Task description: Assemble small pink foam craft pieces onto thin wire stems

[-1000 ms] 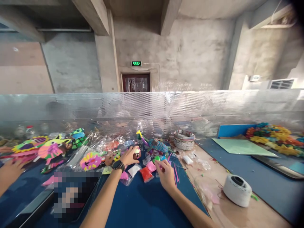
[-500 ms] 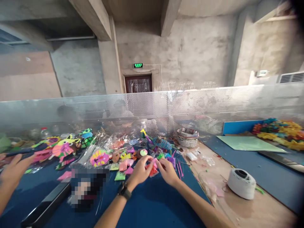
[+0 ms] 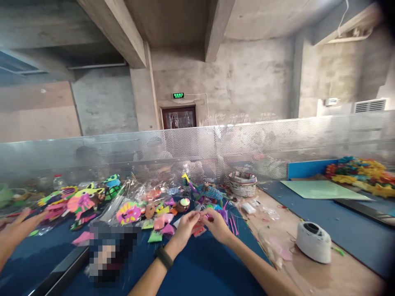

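Note:
My left hand (image 3: 187,227), with a dark watch on its wrist, is closed in a pinch over the blue table. My right hand (image 3: 217,225) meets it, thumb and fingers pinched too. Between the fingertips is a small pink piece (image 3: 203,214), mostly covered by the fingers. Just below them lies a red-orange packet (image 3: 199,230). Pink packets (image 3: 168,229) and a green packet (image 3: 154,236) lie left of my left hand. A brown figure with a pale round top (image 3: 184,202) stands behind it. Purple sticks (image 3: 233,225) lie right of my right hand.
Another person's hand (image 3: 20,230) reaches in at the left near colourful foam-like animal figures (image 3: 83,201). A woven basket (image 3: 242,183) stands by the perforated metal screen (image 3: 191,152). A white roll (image 3: 314,241) sits on the brown board at right. A dark long case (image 3: 60,273) lies front left.
My fingertips have drawn closer together, so less of the pink piece shows. The view has tilted up slightly. The other person's hand at the left has shifted a little.

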Motion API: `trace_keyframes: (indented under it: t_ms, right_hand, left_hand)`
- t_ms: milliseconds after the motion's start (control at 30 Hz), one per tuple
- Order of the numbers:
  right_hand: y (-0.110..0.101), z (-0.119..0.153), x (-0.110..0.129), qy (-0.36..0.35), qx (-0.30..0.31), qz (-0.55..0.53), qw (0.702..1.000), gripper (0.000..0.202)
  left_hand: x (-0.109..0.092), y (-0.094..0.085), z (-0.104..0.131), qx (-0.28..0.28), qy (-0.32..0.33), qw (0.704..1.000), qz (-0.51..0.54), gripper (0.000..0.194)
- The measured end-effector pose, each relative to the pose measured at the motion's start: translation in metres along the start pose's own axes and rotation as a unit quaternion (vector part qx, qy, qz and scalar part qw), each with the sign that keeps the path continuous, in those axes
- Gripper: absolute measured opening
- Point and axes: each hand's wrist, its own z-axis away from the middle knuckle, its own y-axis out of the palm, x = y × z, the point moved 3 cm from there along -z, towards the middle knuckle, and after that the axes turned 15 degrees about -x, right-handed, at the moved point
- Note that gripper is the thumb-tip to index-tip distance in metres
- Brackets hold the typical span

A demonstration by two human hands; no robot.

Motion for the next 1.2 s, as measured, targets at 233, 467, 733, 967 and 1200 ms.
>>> trace_keyframes:
  t_ms: [233, 467, 733, 967, 1200]
  right_hand:
    - [-0.009, -0.004, 0.011, -0.093, 0.033, 0.097, 0.99, 0.021]
    - [-0.016, -0.005, 0.005, -0.063, 0.011, 0.106, 0.992, 0.046]
    - [-0.023, -0.008, 0.013, -0.069, -0.042, 0.124, 0.989, 0.034]
    - [-0.021, -0.007, 0.014, -0.102, -0.065, 0.152, 0.981, 0.033]
    - [-0.018, -0.004, 0.016, -0.128, -0.041, 0.169, 0.976, 0.032]
  left_hand:
    - [0.0, -0.011, -0.005, -0.064, 0.014, 0.997, -0.029, 0.045]
    - [-0.019, -0.022, -0.005, -0.044, 0.213, 0.932, -0.291, 0.027]
    - [-0.032, -0.019, 0.006, -0.038, 0.33, 0.831, -0.446, 0.024]
    - [-0.018, -0.013, 0.011, -0.017, 0.338, 0.823, -0.457, 0.024]
    - [-0.012, -0.008, 0.01, -0.051, 0.277, 0.895, -0.346, 0.035]
